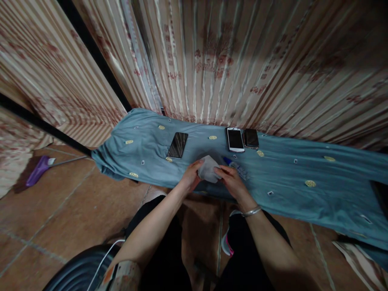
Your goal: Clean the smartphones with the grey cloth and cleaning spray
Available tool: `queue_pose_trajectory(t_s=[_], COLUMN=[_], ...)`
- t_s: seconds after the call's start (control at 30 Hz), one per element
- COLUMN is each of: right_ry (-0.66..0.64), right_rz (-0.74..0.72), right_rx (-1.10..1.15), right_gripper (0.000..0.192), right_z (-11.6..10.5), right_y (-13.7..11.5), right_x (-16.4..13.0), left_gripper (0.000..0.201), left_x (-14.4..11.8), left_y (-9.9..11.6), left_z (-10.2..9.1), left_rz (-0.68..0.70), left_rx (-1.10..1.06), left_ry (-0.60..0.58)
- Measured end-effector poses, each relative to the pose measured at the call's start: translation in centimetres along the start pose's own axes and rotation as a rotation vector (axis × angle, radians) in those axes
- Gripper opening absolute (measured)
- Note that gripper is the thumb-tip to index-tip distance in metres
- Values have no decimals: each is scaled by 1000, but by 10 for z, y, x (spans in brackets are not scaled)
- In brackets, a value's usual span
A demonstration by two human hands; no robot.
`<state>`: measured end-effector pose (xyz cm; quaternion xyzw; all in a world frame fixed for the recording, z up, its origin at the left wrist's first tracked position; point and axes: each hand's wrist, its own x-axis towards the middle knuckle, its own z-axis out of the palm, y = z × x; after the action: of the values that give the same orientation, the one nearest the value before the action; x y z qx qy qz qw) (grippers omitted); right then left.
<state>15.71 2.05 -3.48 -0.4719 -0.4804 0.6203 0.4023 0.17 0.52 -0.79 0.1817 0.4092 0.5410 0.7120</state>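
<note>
Both hands pinching one pale grey cloth (208, 168) at the near edge of the blue spotted bedsheet (303, 169): left hand (191, 176) closed on its left side, right hand (228, 178) on its right. Probably light, soft and limp, sagging unless gripped at opposite edges. Just beyond, a blue-capped bottle (235, 165); farther off, a dark phone (177, 145), a white phone (235, 140) and a black phone (251, 138).

Three phones (235, 140) lie on blue cloth (303, 169); purple broom (38, 171) nearby.
</note>
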Motion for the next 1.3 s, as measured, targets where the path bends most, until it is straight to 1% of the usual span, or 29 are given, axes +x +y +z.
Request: queue_pose_trajectory(t_s=[0.13,0.23,0.27,0.3,0.33,0.4,0.43,0.47,0.5,0.57,0.67,0.77,0.87,0.97,1.07,1.2,1.3], right_ry=[110,178,191,198,202,199,195,188,181,168,162,162,150,141,141,147,135], right_rz=[-8,12,20,28,36,44,47,49,51,60,74,78,72,77,78,66,63], right_rx=[144,229,257,282,303,325,330,332,335,341,344,350,354,354,356,349,334], right_gripper=[32,34,34,34,35,35,35,35,35,34,35,34,33,32,32,30,28], right_z=[9,10,9,9,9,9,9,9,9,8,7,6,6,7,6,4,2], right_y=[-2,-6,-7,-9,-10,-11,-12,-12,-12,-12,-12,-13,-14,-14,-14,-12,-11], right_x=[2,5,5,6,6,4,4,3,2,1,0,0,-1,-3,-3,-2,-1], left_gripper=[23,23,24,25,27,43,51,59,65,76,84,83,76,77,81,88,88], left_x=[4,12,16,21,26,36,42,47,51,58,65,66,65,65,64,65,65], left_y=[0,6,10,16,22,34,40,44,48,51,51,53,57,60,63,67,69], left_z=[-3,-13,-18,-24,-30,-45,-52,-59,-66,-77,-86,-88,-86,-83,-81,-81,-82], left_rz=[74,128,213,328,388,486,577,625,638,624,571,507,482,459,451,442,431], left_rx=[101,202,341,507,563,653,834,1006,1138,1321,1485,1582,1645,1672,1654,1600,1513], left_ry=[51,107,161,233,280,357,431,487,536,606,630,622,607,621,640,655,659])
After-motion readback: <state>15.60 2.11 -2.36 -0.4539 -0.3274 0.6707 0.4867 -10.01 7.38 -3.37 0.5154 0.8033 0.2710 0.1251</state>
